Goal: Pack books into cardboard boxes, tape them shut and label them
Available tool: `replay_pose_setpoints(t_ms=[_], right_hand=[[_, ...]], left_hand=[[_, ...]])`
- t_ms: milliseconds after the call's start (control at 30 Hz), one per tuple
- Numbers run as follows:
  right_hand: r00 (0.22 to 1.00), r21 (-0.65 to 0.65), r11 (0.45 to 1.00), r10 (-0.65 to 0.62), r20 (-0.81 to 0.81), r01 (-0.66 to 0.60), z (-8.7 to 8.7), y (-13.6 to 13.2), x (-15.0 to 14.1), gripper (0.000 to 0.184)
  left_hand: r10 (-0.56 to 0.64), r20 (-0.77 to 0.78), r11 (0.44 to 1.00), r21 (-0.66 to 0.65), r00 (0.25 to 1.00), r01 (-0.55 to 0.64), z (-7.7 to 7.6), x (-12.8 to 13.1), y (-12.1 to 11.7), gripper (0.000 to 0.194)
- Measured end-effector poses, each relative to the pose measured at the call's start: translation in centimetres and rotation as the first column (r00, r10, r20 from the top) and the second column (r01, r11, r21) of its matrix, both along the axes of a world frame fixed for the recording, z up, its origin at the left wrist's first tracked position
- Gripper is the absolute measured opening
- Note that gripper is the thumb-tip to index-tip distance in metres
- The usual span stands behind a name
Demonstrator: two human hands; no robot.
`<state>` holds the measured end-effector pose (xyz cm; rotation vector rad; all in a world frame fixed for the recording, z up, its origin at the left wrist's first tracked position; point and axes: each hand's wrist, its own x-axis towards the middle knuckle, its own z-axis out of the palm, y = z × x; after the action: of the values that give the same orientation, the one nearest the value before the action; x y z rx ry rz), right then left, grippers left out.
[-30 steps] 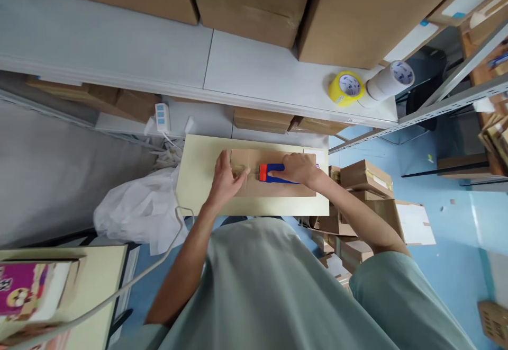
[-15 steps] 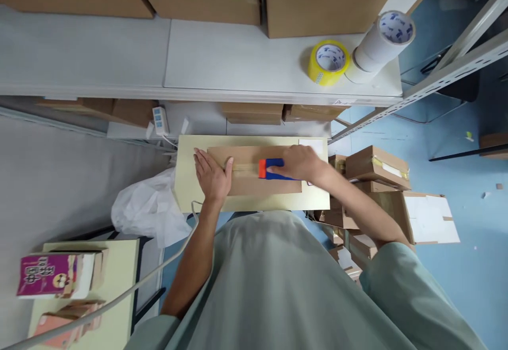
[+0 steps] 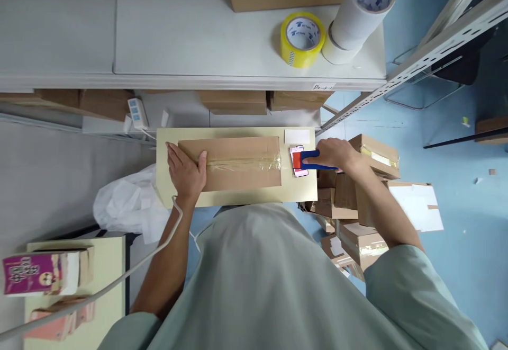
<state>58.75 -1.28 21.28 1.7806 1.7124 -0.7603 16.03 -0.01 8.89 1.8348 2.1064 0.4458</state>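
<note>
A long cardboard box (image 3: 238,180) lies on the pale yellow table (image 3: 222,197), with a strip of clear tape along the middle of its top. My left hand (image 3: 186,172) rests on the box's left end, fingers stretched out flat. Off the box's right end, my right hand (image 3: 335,154) grips a blue tape dispenser (image 3: 317,160) with an orange-red front. Beneath the dispenser's front, a phone with a pinkish screen (image 3: 300,172) is partly covered. Next to the phone lies a white paper label (image 3: 297,136).
On the shelf (image 3: 198,37) ahead stand a yellow tape roll (image 3: 302,60) and stacked white rolls (image 3: 357,21). Several cardboard boxes (image 3: 363,241) are piled on the right. A white plastic bag (image 3: 130,199), books (image 3: 35,274) and a grey cable (image 3: 119,281) are on the left.
My right hand has moved the tape dispenser right, from above the box to beyond its right end, uncovering the taped top. My left hand still lies on the box's left end. The view has shifted.
</note>
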Motion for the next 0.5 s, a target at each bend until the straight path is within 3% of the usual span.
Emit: replay_pose_setpoints(t_ms=[167,367,500], right_hand=[[1.0,0.077,0.997,0.024,0.001,-0.024,-1.8,-0.2,-3.4,0.063],[1.0,0.157,0.987,0.021,-0.023,-0.017,-2.0,-2.0,-6.4,0.043],[0.996,0.149,0.989,0.005,-0.088,0.009,-3.5,-3.4,-8.5,0.04]], left_hand=[[0.02,-0.04,1.0,-0.005,0.999,-0.02,-0.1,0.1,0.0,0.103],[0.043,-0.042,0.999,-0.02,0.998,-0.044,-0.3,0.4,0.1,0.106],[0.026,-0.044,1.0,-0.005,0.999,-0.026,-0.5,0.1,0.0,0.107]])
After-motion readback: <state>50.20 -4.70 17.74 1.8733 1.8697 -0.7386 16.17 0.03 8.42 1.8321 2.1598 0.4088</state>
